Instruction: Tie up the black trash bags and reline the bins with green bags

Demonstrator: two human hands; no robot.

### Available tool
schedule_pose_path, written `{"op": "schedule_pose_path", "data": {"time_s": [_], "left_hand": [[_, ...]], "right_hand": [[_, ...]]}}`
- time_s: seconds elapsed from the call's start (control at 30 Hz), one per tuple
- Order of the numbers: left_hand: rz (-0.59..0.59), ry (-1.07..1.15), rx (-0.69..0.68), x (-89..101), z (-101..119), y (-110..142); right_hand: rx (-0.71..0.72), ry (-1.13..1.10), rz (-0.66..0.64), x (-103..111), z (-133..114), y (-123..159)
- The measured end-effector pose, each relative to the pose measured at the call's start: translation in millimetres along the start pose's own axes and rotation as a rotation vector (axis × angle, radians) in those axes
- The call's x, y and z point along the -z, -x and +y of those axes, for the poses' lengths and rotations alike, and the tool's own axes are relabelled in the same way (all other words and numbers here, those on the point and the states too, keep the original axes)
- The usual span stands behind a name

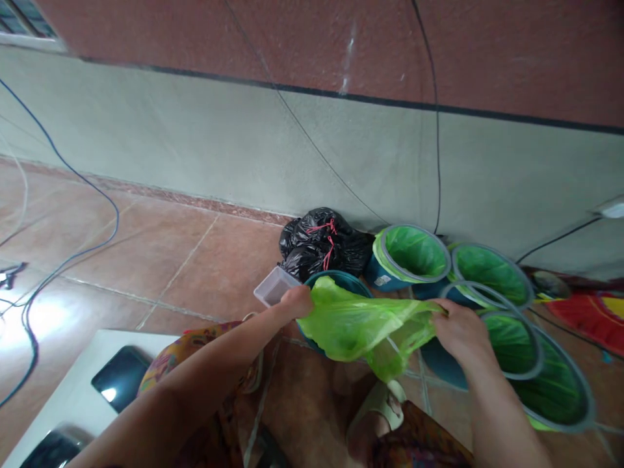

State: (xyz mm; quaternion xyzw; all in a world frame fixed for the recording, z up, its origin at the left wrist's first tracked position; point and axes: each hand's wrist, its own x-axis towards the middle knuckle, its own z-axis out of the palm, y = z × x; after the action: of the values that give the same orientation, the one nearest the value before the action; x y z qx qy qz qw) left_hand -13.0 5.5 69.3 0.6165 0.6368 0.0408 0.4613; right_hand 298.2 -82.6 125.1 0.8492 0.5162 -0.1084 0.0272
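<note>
A light-green plastic bag (361,325) is stretched between my two hands. My left hand (297,303) is closed on its left edge, and my right hand (461,328) grips its right end. Beneath the bag stands a teal bin (341,279), partly covered by it. Several bins lined with green bags stand to the right, such as the one with a grey rim (383,247) near the wall. A loose grey ring (540,354) lies over the bins close to my right hand. Just behind my left hand is a clear plastic container (275,286).
Black tied garbage bags (319,244) with red ties rest against the wall. At lower left, two phones, one of them a dark phone (121,377), lie on a white surface (63,396). A blue cable (104,195) runs over the floor. My shoe (390,400) is below the bag.
</note>
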Motion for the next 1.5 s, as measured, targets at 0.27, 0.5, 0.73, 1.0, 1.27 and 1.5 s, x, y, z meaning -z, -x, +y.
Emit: {"op": "schedule_pose_path", "data": {"time_s": [0.27,0.5,0.73,1.0,1.27,1.5], "left_hand": [[0.204,-0.257,-0.308,-13.4,24.8,17.0],[0.157,-0.337,-0.633,-39.6,46.2,36.7],[0.022,-0.648,-0.342,-35.6,36.3,21.3],[0.106,-0.626,-0.198,-2.8,14.5,2.8],[0.168,0.123,-0.024,1.3,27.3,-10.7],[0.035,0.072,-0.236,1.8,31.9,4.2]], "right_hand": [[0.097,0.045,-0.015,-7.9,-32.5,7.7],[0.229,-0.040,-0.031,-17.6,-60.2,13.3],[0.124,-0.125,0.071,-7.9,-51.3,11.0],[-0.161,0.022,0.048,2.7,-0.2,3.2],[0.113,0.081,-0.168,-9.3,-9.5,3.0],[0.175,-0.140,-0.078,-25.1,-29.7,2.1]]}}
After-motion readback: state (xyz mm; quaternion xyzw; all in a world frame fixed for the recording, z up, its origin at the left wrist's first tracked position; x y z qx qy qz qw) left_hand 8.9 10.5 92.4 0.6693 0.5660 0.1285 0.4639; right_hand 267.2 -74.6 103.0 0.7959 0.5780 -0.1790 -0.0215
